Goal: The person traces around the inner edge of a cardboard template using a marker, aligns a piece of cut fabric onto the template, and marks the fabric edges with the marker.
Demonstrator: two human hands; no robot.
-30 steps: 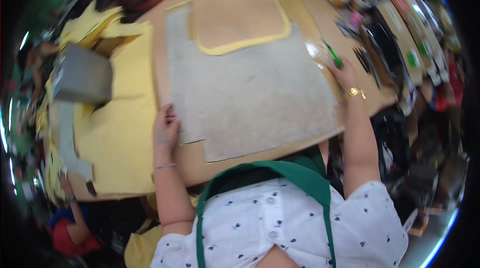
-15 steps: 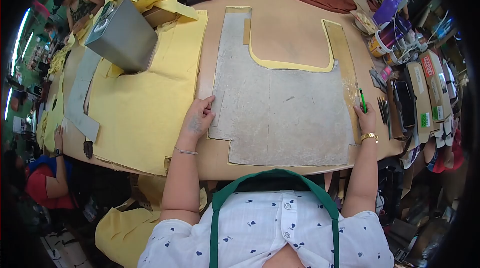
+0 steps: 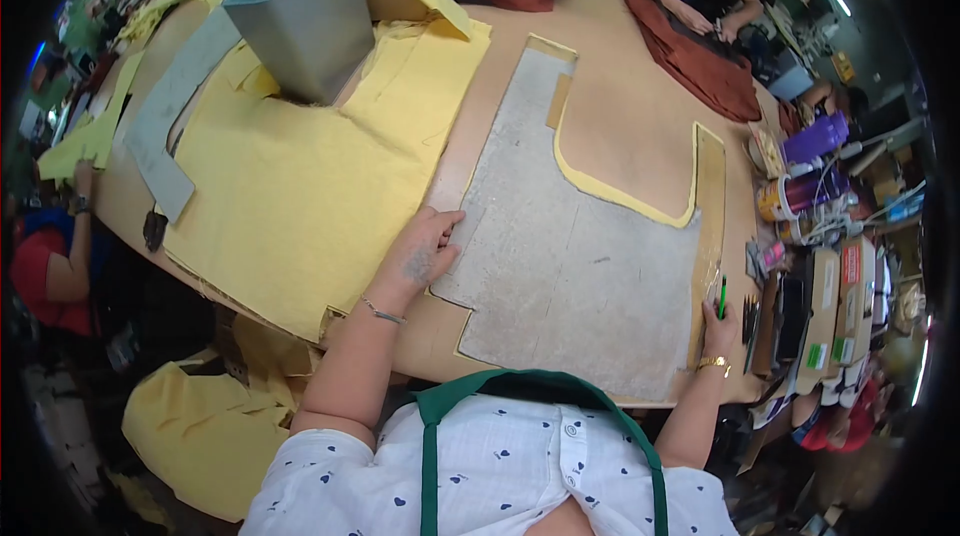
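Grey template [image 3: 570, 276] lies between your hands near bench [image 3: 425, 336] front edge, notch facing away, left hand [image 3: 420, 251] half-open at its left edge, right hand [image 3: 718, 330] pinching green pen [image 3: 722, 298] by its right.

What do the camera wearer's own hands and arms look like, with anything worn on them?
Both hands are bare, without gloves. The left hand has a greyish marking on its back and a thin silver-coloured bracelet at the wrist. The right hand has a wider, shiny gold-coloured band. Short white sleeves with small dark-blue hearts leave the forearms uncovered.
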